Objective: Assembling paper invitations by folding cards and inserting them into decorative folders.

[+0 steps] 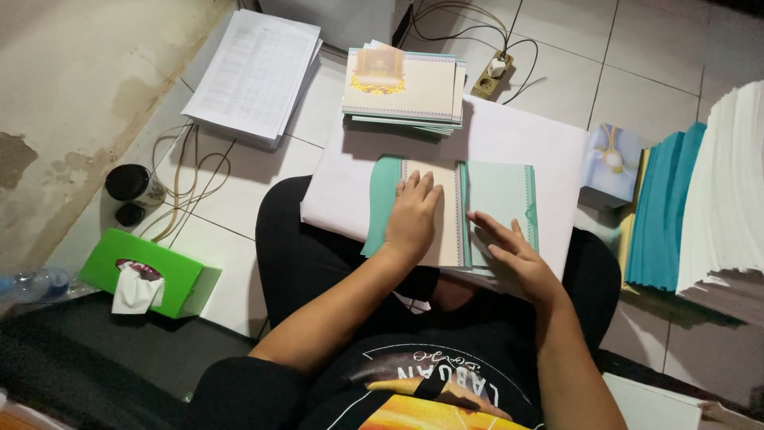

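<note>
One item: folded card (446, 211), lying open on a white board (509, 143) across the person's lap.
Colour: mint-green flaps, cream centre panel with a patterned border.
Left hand (412, 216): flat, fingers spread, pressing the cream panel.
Right hand (513, 253): flat, fingers extended on the right green flap.
Nearby: stack of similar cards (406, 87) beyond; green tissue box (151, 272) on the floor.
</note>
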